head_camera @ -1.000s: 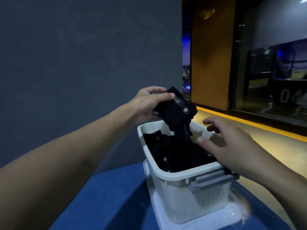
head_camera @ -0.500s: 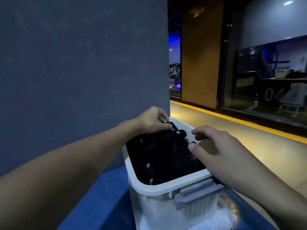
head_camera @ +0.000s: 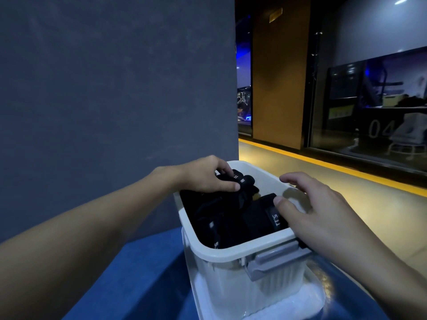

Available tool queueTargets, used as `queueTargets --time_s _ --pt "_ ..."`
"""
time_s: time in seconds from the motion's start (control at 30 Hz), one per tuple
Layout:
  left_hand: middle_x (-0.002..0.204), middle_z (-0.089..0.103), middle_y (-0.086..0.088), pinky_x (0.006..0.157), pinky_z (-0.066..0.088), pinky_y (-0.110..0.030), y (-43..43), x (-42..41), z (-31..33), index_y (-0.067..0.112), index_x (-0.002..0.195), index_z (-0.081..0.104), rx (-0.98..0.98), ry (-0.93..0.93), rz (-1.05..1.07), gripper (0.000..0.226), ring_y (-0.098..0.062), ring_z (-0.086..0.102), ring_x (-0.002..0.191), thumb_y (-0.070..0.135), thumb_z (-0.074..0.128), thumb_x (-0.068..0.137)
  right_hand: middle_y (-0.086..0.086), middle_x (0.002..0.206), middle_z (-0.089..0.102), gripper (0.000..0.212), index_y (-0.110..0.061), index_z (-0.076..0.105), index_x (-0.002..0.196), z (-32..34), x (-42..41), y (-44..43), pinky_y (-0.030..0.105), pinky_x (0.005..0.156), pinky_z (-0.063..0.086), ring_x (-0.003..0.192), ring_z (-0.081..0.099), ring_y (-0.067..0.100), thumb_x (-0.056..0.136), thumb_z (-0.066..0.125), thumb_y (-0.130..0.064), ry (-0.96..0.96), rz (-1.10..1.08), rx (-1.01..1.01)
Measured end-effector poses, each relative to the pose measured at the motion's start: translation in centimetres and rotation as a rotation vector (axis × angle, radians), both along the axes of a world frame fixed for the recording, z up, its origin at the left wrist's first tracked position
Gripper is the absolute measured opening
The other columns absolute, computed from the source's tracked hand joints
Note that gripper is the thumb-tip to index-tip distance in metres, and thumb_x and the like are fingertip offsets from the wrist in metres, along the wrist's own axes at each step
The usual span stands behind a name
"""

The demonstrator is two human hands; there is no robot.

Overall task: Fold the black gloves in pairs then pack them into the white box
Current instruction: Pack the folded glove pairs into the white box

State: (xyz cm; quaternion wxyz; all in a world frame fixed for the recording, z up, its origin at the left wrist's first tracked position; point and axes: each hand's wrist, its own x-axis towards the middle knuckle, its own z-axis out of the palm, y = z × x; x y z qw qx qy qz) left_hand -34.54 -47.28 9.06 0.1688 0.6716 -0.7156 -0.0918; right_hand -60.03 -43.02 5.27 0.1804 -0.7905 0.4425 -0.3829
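Black fabric gloves fill the white plastic box, lying as folded bundles packed close together just below the rim. From my station I read the left hand at the far left side of the box. Its fingers are curled over the top of one folded glove bundle and its thumb is pressed against the bundle's near face, so the bundle is pinched between thumb and fingers. That bundle sits highest on the pile, close to the far wall, touching the gloves under it.

The right hand hovers over the right side of the box with its fingers loosely spread and slightly bent. They hold nothing. Its thumb tip rests on a glove cuff with white 5.11 lettering, and the other fingers reach out above the right wall. I cannot tell whether they touch the wall. The wrist covers the near right corner of the rim.

A grey plastic latch hangs on the near wall. The box stands on a flat white plastic piece, which lies on a blue tabletop. A dark grey wall rises just behind, and a yellow floor stripe runs off to the right.
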Motion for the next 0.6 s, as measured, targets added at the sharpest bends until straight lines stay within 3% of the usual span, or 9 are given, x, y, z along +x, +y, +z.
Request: queueTargets --time_s 0.1,0.2,0.4,0.6 --pt "0.118 0.065 0.014 0.103 0.048 -0.033 -0.29 -0.05 -0.30 0.033 0.120 0.066 0.037 -0.085 -0.027 0.052 -0.008 0.060 0.112 0.063 0.069 0.078 -0.009 0.118 0.054 0.041 -0.043 0.046 0.128 -0.21 0.03 -0.03 0.033 0.082 0.047 0.099 0.051 0.009 0.088 0.053 -0.047 -0.022 -0.008 0.021" --pt "0.121 0.064 0.016 0.105 0.046 -0.035 -0.47 -0.10 -0.50 0.038 0.121 0.065 0.064 -0.126 -0.036 0.059 -0.007 0.059 0.114 0.070 0.063 0.071 -0.009 0.117 0.053 0.040 -0.044 0.046 0.127 -0.25 0.00 -0.02 0.031 0.078 0.045 0.093 0.050 0.006 0.088 0.052 -0.047 -0.032 -0.008 0.033" --pt "0.124 0.064 0.014 0.107 0.045 -0.033 -0.61 -0.16 -0.42 0.036 0.125 0.064 0.049 -0.064 -0.051 0.048 -0.007 0.058 0.116 0.057 0.069 0.082 -0.009 0.111 0.052 0.041 -0.041 0.046 0.131 -0.15 -0.02 0.03 0.031 0.081 0.043 0.098 0.046 0.008 0.091 0.051 -0.045 -0.005 -0.015 0.021" --pt "0.125 0.062 0.016 0.106 0.042 -0.029 -0.22 -0.30 -0.08 0.037 0.119 0.067 -0.037 0.017 -0.046 0.044 -0.006 0.054 0.121 0.062 0.066 0.083 -0.015 0.100 0.045 0.039 -0.039 0.045 0.132 0.02 -0.06 0.21 0.031 0.082 0.041 0.101 0.039 0.005 0.093 0.050 -0.043 -0.002 -0.008 0.010"
